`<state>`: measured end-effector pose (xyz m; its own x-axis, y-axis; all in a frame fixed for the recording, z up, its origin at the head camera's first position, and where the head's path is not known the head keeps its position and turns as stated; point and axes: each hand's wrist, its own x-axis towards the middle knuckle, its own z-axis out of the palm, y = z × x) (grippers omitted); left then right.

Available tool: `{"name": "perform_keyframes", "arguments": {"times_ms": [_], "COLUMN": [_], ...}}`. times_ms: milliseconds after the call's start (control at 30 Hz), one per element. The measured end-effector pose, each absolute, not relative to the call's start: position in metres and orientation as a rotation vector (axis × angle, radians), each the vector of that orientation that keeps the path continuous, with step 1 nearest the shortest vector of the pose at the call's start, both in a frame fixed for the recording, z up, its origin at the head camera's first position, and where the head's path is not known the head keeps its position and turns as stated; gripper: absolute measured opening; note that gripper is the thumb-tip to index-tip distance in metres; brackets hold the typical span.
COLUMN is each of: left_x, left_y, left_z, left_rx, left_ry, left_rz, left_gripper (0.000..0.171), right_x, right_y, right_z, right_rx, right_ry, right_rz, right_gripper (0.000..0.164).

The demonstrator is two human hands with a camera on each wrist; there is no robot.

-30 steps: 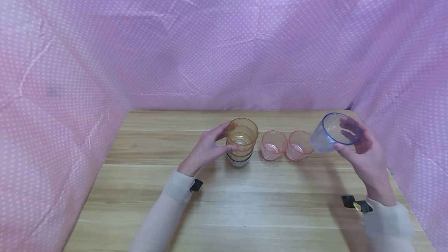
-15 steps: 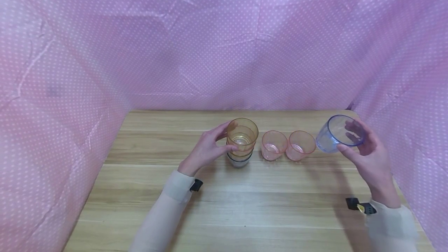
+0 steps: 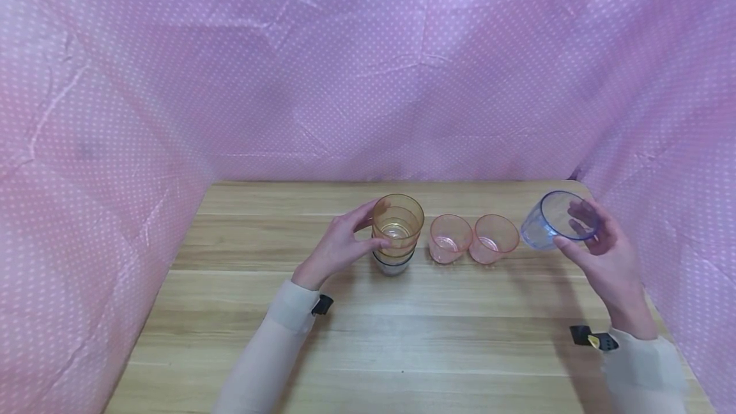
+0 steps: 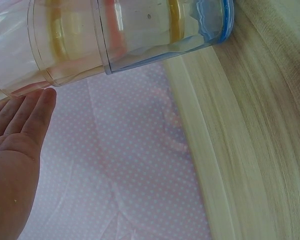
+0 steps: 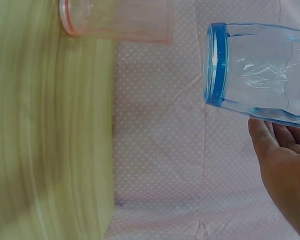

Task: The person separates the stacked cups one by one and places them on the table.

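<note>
Near the table's middle stands a stack of nested clear cups, an amber cup on top and a bluish one at the bottom. My left hand grips the stack near its top, thumb on the near side and fingers behind. In the left wrist view the stack shows yellow, red and blue bases. My right hand holds a blue cup tilted above the table, its mouth toward me. The right wrist view shows the blue cup's thick base off the wood.
Two pink cups, one on the left and one on the right, stand upright side by side between the stack and the blue cup. The wooden table ends at pink dotted cloth at the back and sides.
My right hand and the blue cup have shifted slightly right, away from the right pink cup, and are nearly still over the last half second. The left hand and stack stay put.
</note>
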<state>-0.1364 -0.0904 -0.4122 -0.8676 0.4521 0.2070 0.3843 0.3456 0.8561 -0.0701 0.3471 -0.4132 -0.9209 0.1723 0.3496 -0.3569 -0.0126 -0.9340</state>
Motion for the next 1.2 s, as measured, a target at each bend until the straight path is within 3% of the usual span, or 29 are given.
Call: {"name": "perform_keyframes", "arguments": {"times_ms": [1200], "left_x": [-0.137], "left_y": [-0.091], "left_z": [-0.413], "left_rx": [0.810], "left_ry": [2.506], "left_rz": [1.594], "left_gripper": [0.081], "right_x": [-0.088], "right_y": [0.372], "right_z": [-0.467], "right_rx": [0.018], "right_ry": [-2.101], "right_rz": [1.973], "right_gripper": [0.066]}}
